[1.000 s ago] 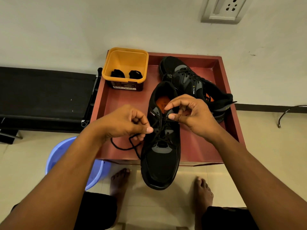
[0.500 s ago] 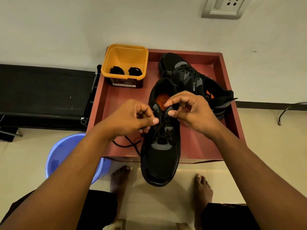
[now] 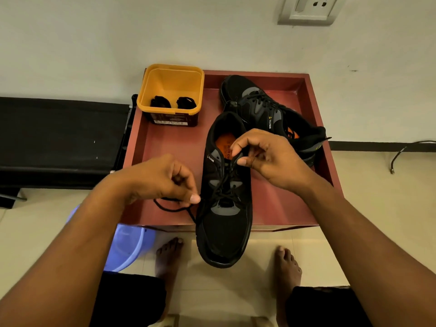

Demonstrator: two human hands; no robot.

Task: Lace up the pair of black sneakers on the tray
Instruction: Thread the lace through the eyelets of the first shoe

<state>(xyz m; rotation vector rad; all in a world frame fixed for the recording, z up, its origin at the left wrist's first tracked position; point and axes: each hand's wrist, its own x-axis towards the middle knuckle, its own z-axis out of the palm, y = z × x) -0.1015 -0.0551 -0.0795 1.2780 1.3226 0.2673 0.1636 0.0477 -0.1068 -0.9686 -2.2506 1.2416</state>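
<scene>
Nearest, two bare feet stand on the tiled floor, with a blue basin beside the left one. Just beyond them the toe of the near sneaker overhangs the front edge of the red tray, its heel pointing away. The left hand, fingers curled, pinches the loose black lace just left of the shoe, slack looping on the tray. The right hand pinches the lace at the top eyelets. Farther back, the second sneaker lies laced at the tray's right, and a yellow tub holding two black bundles sits far left.
</scene>
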